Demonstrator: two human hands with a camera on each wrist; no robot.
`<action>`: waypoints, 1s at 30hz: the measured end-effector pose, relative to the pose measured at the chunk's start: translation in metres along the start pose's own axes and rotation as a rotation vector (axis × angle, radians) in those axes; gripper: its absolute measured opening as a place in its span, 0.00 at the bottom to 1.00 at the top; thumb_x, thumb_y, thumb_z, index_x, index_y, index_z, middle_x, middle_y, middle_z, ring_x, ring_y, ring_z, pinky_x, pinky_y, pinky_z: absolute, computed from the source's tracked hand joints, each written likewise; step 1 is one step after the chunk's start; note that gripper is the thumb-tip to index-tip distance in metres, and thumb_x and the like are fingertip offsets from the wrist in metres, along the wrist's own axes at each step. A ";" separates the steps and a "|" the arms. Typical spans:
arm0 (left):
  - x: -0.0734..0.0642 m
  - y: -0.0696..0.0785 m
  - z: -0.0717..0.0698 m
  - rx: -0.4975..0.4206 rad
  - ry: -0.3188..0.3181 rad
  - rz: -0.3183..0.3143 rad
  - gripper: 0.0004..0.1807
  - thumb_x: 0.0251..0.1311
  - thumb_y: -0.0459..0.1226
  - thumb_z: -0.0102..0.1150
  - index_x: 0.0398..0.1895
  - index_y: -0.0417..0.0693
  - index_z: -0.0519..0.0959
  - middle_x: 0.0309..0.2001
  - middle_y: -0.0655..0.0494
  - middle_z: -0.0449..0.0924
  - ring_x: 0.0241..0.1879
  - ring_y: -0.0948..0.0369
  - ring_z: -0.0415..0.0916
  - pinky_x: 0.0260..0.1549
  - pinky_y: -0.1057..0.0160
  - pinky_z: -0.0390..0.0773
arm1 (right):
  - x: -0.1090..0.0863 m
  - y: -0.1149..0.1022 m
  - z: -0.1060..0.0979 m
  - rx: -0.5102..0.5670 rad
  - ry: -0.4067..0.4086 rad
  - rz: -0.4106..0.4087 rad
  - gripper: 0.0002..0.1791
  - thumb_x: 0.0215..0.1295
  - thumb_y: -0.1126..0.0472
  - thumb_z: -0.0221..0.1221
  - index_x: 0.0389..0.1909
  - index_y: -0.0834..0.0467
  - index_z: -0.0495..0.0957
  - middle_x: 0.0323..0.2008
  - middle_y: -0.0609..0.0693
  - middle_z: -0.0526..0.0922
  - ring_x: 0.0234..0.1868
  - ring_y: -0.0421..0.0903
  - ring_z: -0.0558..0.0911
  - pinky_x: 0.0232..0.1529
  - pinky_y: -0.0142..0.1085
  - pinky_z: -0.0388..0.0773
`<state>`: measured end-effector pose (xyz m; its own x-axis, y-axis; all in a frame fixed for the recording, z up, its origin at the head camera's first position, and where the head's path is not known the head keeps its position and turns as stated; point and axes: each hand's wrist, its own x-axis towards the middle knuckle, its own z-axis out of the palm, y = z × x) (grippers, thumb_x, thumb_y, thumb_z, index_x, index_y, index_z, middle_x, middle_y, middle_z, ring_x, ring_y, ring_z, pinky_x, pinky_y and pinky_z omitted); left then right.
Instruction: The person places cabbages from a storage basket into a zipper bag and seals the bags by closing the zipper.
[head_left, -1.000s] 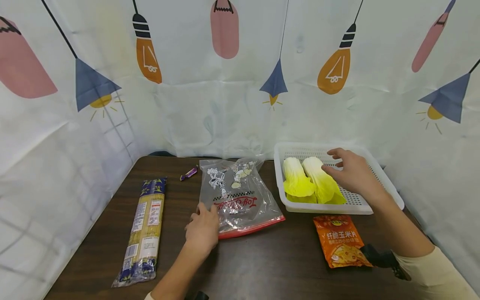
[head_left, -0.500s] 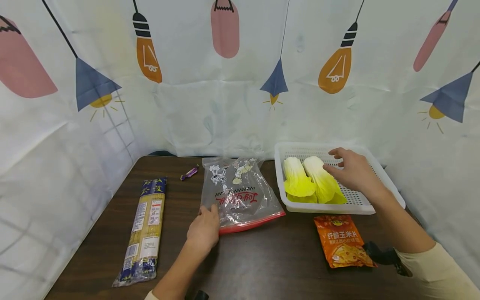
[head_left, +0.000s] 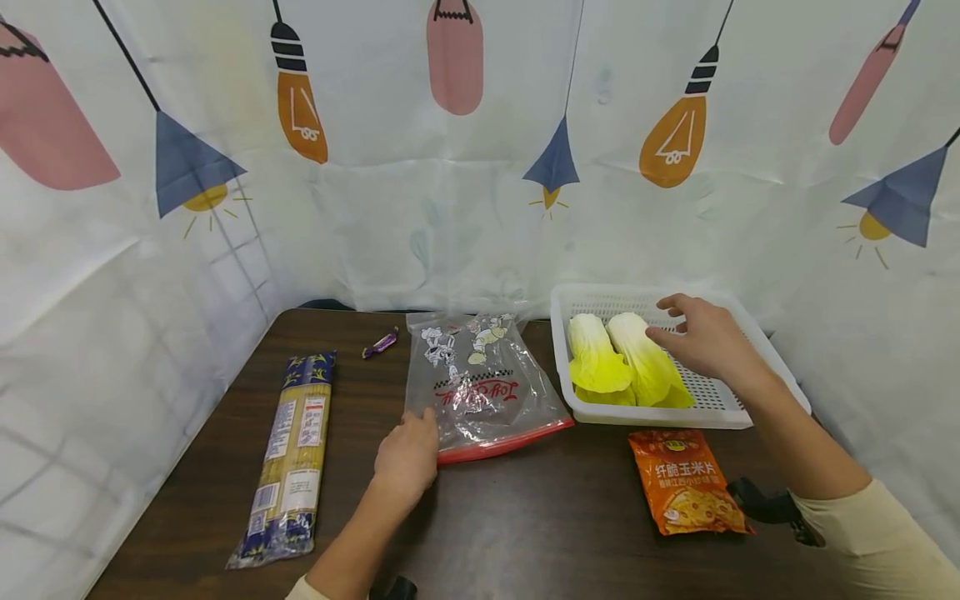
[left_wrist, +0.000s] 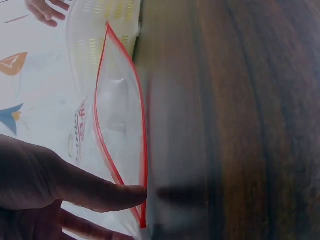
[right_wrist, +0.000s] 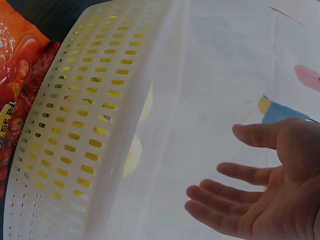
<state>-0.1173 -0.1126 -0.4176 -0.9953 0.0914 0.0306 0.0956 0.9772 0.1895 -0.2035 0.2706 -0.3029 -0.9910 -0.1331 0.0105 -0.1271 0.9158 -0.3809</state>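
Bag edges apart, left hand pinching, right hand above basket

Over on the left of the dark worktop, there's the noodle pack, blue at both ends, lying aslant with its far end angled right! Up towards the back, a little sweet in a purple wrapper, near the pack's far end. Across to the right, the orange snack packet, printed side up. And behind it all, the creased white cloth, showing off orange bulbs, blue lamps and pink shapes!
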 end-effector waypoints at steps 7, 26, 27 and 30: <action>0.000 -0.005 -0.005 -0.023 -0.061 0.011 0.12 0.55 0.26 0.67 0.41 0.36 0.76 0.36 0.33 0.79 0.35 0.38 0.85 0.29 0.40 0.86 | 0.002 0.000 -0.001 -0.007 -0.013 -0.006 0.34 0.76 0.48 0.58 0.70 0.70 0.68 0.65 0.76 0.73 0.60 0.72 0.79 0.54 0.64 0.81; 0.013 -0.024 -0.039 -0.213 0.150 -0.191 0.22 0.62 0.31 0.54 0.61 0.39 0.73 0.46 0.33 0.70 0.36 0.37 0.79 0.28 0.36 0.82 | 0.026 0.005 -0.002 -0.082 -0.139 0.019 0.35 0.73 0.49 0.60 0.68 0.72 0.68 0.61 0.78 0.75 0.56 0.72 0.79 0.53 0.62 0.82; 0.012 -0.024 -0.041 -0.219 0.189 -0.190 0.22 0.63 0.31 0.53 0.61 0.39 0.73 0.46 0.33 0.70 0.37 0.37 0.79 0.29 0.36 0.82 | 0.028 0.006 -0.002 -0.096 -0.160 0.027 0.35 0.73 0.49 0.60 0.68 0.72 0.68 0.61 0.77 0.76 0.56 0.71 0.80 0.53 0.61 0.82; 0.012 -0.025 -0.046 -0.247 0.316 -0.172 0.18 0.64 0.30 0.53 0.57 0.39 0.75 0.43 0.36 0.68 0.39 0.39 0.75 0.31 0.39 0.81 | 0.036 0.008 -0.001 -0.134 -0.238 0.048 0.37 0.72 0.49 0.61 0.68 0.73 0.67 0.60 0.76 0.77 0.54 0.69 0.81 0.52 0.59 0.83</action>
<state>-0.1315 -0.1450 -0.3771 -0.9480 -0.1697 0.2694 -0.0333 0.8943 0.4463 -0.2400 0.2733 -0.3042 -0.9606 -0.1593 -0.2279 -0.1005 0.9631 -0.2496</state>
